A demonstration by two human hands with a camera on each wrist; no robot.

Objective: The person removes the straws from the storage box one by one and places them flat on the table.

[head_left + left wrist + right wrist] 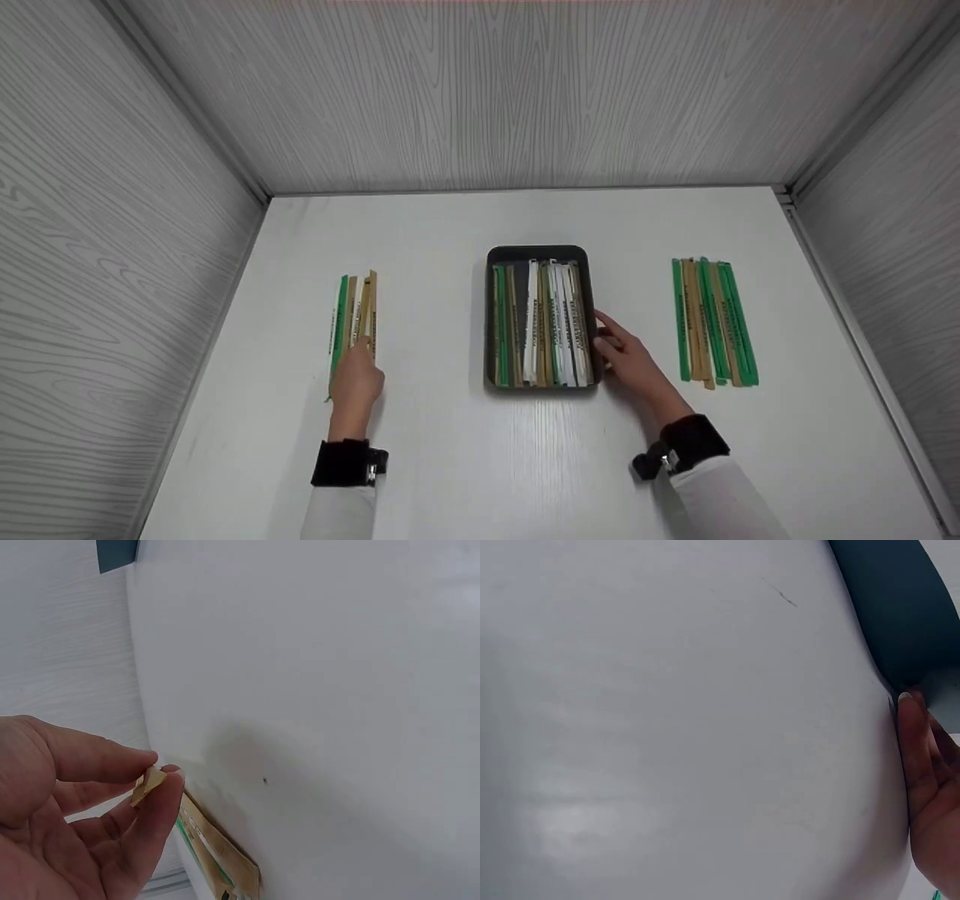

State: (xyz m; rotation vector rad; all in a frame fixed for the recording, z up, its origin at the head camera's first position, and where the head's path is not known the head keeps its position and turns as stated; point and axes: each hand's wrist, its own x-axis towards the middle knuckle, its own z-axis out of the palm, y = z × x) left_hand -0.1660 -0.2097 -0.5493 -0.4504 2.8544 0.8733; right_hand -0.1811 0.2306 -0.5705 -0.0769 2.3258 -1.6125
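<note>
My left hand (358, 381) pinches a slim brown paper-wrapped stick (150, 781) between thumb and fingers, its folded end showing in the left wrist view. It is over the left group of similar sticks (341, 315), green, brown and white with printed text, whose lower part the hand hides. At the middle stands a dark rectangular tray (536, 253) with a row of green, brown and white wrapped sticks (544, 322) in it. My right hand (634, 367) rests beside the tray, its relaxed fingers touching the right wall. In the right wrist view the fingertips (911, 709) meet the dark wall.
On the right side of the white table (442, 465) lies another group of green and brown wrapped sticks (712, 322), side by side. Grey wood-grain panels (480, 97) enclose the table at the back and both sides.
</note>
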